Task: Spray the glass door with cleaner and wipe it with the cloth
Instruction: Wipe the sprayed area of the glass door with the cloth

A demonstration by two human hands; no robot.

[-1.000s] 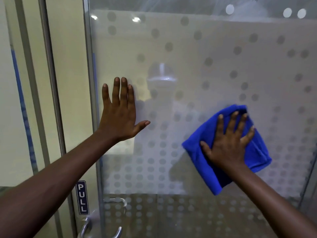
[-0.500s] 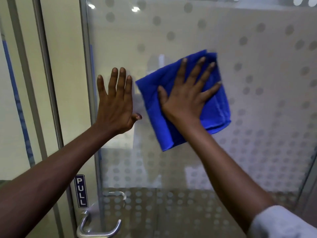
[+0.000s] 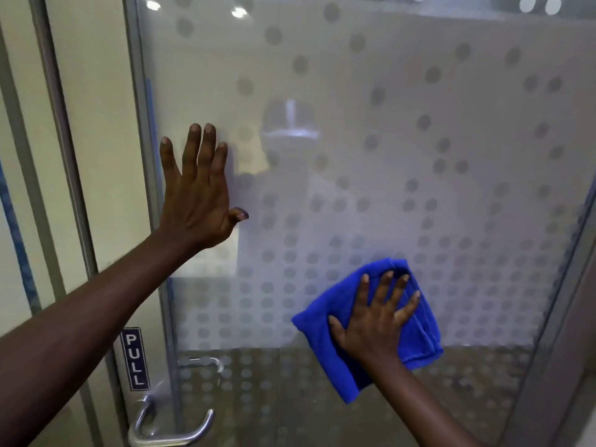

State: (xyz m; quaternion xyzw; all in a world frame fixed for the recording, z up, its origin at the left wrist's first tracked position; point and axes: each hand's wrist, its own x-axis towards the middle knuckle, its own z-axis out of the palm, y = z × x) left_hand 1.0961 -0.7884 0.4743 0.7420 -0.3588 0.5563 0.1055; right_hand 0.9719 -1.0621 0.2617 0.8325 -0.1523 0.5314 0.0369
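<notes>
The frosted glass door [image 3: 403, 124] with its grey dot pattern fills most of the view. My left hand [image 3: 196, 191] lies flat against the glass near its left edge, fingers up and slightly apart, holding nothing. A folded blue cloth [image 3: 322, 343] is pressed to the lower middle of the pane. My right hand [image 3: 374, 321] is spread flat on top of the cloth, fingers splayed, holding it against the glass. No spray bottle is in view.
A metal lever handle [image 3: 171, 427] sits at the door's lower left, under a dark "PULL" sign [image 3: 135, 359]. Metal frame strips [image 3: 64, 156] run vertically on the left. The door's right frame [image 3: 554, 317] slants down at the right edge.
My right hand has swept the cloth from the upper middle, next to my left hand, down and right to the lower pane. The left hand stays planted on the glass.
</notes>
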